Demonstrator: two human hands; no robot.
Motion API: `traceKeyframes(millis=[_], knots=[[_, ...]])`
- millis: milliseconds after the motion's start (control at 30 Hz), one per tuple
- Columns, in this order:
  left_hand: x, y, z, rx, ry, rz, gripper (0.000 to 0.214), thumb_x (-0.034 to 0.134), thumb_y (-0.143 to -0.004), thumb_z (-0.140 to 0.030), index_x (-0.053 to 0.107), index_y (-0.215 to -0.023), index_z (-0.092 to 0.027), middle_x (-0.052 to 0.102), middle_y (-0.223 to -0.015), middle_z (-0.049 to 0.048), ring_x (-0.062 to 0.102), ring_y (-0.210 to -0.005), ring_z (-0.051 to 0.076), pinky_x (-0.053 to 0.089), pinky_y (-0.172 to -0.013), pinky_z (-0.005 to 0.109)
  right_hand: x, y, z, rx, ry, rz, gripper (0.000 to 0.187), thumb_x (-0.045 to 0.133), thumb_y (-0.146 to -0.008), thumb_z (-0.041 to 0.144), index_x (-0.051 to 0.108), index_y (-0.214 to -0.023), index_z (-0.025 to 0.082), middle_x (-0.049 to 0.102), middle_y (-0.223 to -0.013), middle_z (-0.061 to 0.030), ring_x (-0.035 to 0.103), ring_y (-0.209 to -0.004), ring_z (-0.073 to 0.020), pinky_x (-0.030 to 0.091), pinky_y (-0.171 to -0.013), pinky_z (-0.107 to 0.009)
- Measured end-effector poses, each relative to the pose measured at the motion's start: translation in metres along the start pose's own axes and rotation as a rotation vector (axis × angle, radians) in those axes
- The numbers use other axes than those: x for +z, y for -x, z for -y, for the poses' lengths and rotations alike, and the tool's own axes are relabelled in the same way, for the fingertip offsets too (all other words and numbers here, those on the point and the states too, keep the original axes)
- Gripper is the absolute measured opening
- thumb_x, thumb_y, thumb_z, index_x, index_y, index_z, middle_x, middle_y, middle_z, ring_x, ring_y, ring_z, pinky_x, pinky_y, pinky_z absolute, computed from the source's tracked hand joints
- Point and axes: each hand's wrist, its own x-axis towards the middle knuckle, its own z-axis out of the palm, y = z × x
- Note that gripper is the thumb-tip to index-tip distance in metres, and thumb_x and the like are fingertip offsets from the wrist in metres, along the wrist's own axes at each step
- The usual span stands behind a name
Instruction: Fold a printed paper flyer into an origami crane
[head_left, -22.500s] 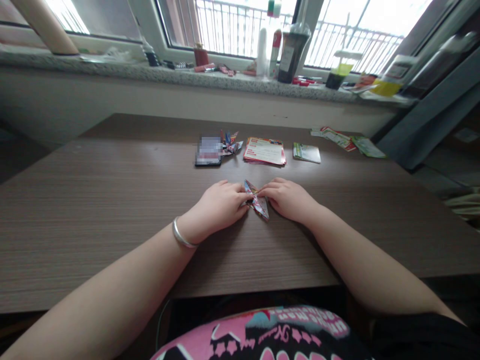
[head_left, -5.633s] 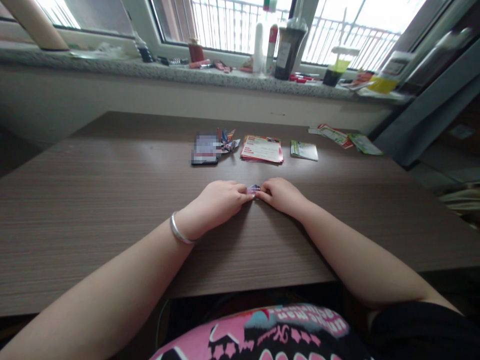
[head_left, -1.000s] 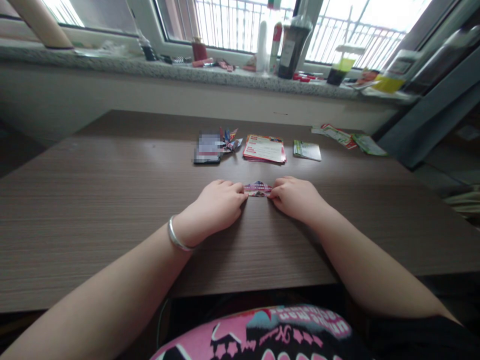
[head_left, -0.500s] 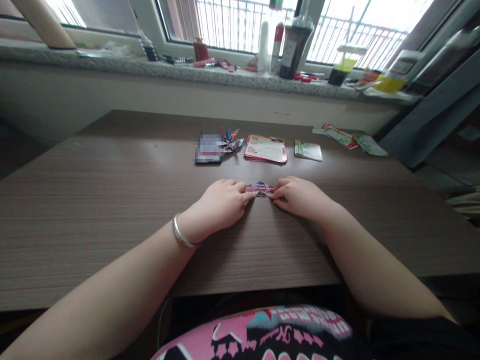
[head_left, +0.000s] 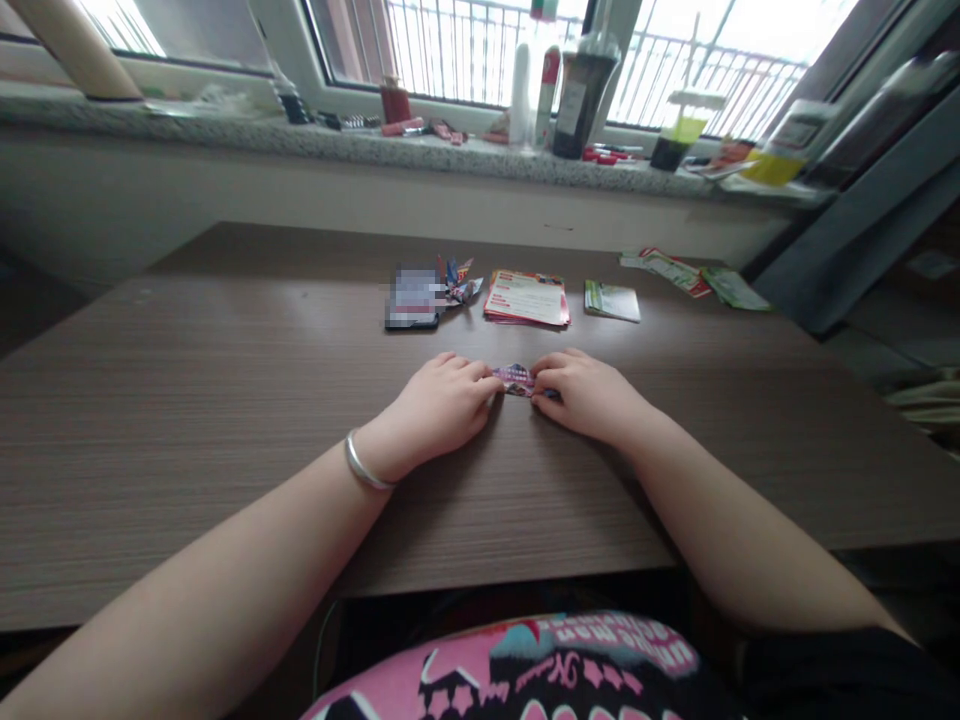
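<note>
A small folded piece of printed paper [head_left: 516,379], pink and dark, lies low on the table between my hands. My left hand [head_left: 448,400], with a silver bangle at the wrist, pinches its left end. At the right end, the fingers of my right hand [head_left: 585,393] are closed on the paper. My fingers cover both ends, so only the middle of the paper shows. Beyond my hands stands a folded paper shape [head_left: 463,287] with pointed tips, beside a dark, phone-like flat object [head_left: 412,300] whose face is blurred out.
A stack of red-edged printed sheets [head_left: 528,298] and a smaller pile of green-and-white cards [head_left: 612,301] lie past my hands. Loose printed strips [head_left: 679,272] rest at the back right. Bottles and cups, including a dark cup [head_left: 581,105], line the stone windowsill [head_left: 450,155].
My right hand has moved slightly left, toward my left hand, and less of the paper shows between them. The whole view has shifted a little.
</note>
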Motion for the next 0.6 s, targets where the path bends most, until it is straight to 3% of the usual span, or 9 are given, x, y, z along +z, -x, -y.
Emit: traceKeyframes(millis=[233,367,500,600], knots=[[0.002,0.001,0.003,-0.026,0.059,-0.010,0.036,0.045,-0.094,-0.027,0.062,-0.126,-0.026,0.066,-0.115,0.0077,0.061,-0.106,0.024,0.040,-0.102,0.047,-0.003,-0.001,0.004,-0.087,0.044,0.029,0.034,0.043,-0.097,0.032,0.073,-0.092,0.017,0.074,-0.093,-0.0083,0.062,-0.091,-0.0197,0.043,-0.083,-0.030],[0.000,0.001,0.001,-0.038,0.047,-0.019,0.032,0.046,-0.094,-0.030,0.067,-0.118,-0.025,0.065,-0.113,0.0091,0.061,-0.102,0.024,0.046,-0.093,0.040,-0.004,-0.001,0.004,-0.090,0.013,0.025,0.032,0.044,-0.095,0.033,0.072,-0.090,0.017,0.073,-0.089,-0.0083,0.063,-0.087,-0.0194,0.043,-0.078,-0.028],[-0.003,0.002,-0.002,-0.049,0.015,-0.015,0.031,0.047,-0.093,-0.031,0.067,-0.116,-0.022,0.066,-0.106,0.0091,0.062,-0.092,0.022,0.048,-0.084,0.036,0.001,-0.001,0.003,-0.060,-0.032,0.000,0.027,0.045,-0.095,0.026,0.069,-0.106,0.020,0.072,-0.096,-0.0063,0.062,-0.091,-0.0188,0.043,-0.078,-0.028],[-0.003,0.001,-0.003,-0.034,0.028,-0.016,0.030,0.047,-0.093,-0.027,0.066,-0.116,-0.022,0.066,-0.109,0.0081,0.063,-0.093,0.022,0.048,-0.085,0.036,0.007,-0.003,-0.001,-0.103,-0.022,-0.018,0.028,0.049,-0.093,0.022,0.068,-0.113,0.021,0.070,-0.104,-0.0066,0.059,-0.099,-0.0204,0.044,-0.085,-0.030]])
